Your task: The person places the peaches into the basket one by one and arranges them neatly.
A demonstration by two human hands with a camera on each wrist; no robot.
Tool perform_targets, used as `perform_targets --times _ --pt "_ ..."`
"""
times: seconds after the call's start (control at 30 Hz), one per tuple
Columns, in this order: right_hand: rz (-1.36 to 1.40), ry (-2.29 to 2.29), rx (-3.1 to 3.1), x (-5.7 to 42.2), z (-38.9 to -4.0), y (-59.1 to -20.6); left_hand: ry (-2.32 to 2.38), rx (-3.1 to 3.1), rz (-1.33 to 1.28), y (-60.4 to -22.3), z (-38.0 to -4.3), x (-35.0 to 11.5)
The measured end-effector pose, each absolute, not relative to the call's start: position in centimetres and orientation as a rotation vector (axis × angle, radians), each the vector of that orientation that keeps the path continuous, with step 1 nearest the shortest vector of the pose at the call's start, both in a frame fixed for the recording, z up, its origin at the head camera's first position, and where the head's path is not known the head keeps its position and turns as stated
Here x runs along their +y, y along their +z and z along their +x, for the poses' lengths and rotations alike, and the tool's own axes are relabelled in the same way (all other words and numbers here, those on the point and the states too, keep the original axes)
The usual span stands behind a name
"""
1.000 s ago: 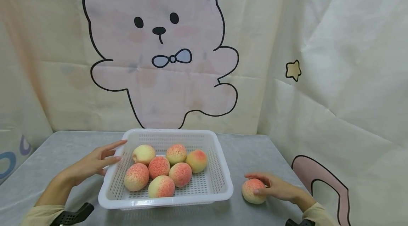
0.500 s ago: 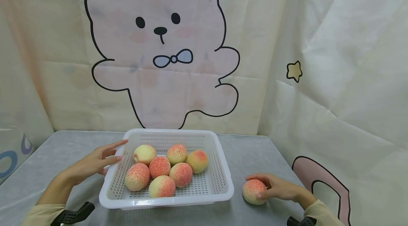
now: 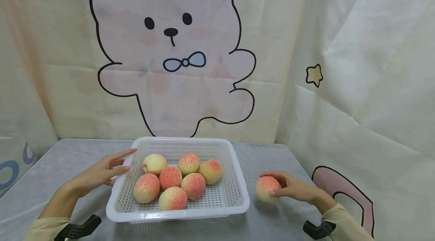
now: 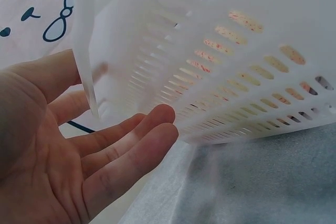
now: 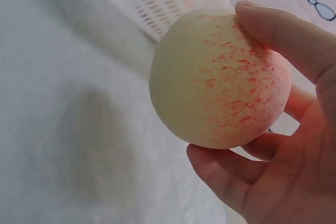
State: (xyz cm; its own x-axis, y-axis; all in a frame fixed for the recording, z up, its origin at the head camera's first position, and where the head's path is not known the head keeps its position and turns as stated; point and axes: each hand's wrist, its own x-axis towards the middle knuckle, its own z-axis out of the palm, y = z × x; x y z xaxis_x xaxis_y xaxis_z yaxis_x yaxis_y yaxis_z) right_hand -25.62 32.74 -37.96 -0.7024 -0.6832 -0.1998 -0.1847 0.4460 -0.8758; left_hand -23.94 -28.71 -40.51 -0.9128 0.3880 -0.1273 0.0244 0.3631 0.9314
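My right hand (image 3: 295,188) holds a pale peach with red speckles (image 3: 266,192), thumb on one side and fingertips on the other. The peach (image 5: 215,80) hangs just above the table, its shadow apart from it in the right wrist view. To its left stands a white perforated plastic basket (image 3: 176,215). Inside it lie several peaches, among them a red-speckled one (image 3: 146,188) and a yellow one with a red blush (image 3: 210,171). My left hand (image 3: 95,175) grips the basket's left rim; in the left wrist view, fingers (image 4: 131,166) reach under the rim beside the slotted wall (image 4: 294,95).
A grey cloth covers the table (image 3: 272,154). Behind it hangs a pale curtain (image 3: 272,25) with a cartoon animal, and more curtain closes off both sides. Dark camera mounts (image 3: 319,229) sit on both wrists.
My right hand has lifted the peach off the table and moved it slightly away from me and left. The left hand and the basket have stayed in place.
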Motion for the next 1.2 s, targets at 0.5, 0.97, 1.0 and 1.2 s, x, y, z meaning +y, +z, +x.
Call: perform_targets --times 0.5,0.97,1.0,1.2 --pt "-0.827 -1.323 2.175 30.1 -26.4 -34.8 1.576 2.303 0.366 -40.6 -23.9 -28.7" --pt "-0.906 -1.341 2.174 26.8 -26.5 -33.8 1.575 2.305 0.359 -40.7 -24.0 -28.7" --pt "-0.91 -1.341 2.168 26.5 -26.5 -33.7 1.576 2.305 0.359 -40.7 -23.9 -28.7" --pt "-0.941 -1.349 2.116 24.9 -26.5 -33.5 1.574 2.318 0.339 -40.6 -23.8 -28.6"
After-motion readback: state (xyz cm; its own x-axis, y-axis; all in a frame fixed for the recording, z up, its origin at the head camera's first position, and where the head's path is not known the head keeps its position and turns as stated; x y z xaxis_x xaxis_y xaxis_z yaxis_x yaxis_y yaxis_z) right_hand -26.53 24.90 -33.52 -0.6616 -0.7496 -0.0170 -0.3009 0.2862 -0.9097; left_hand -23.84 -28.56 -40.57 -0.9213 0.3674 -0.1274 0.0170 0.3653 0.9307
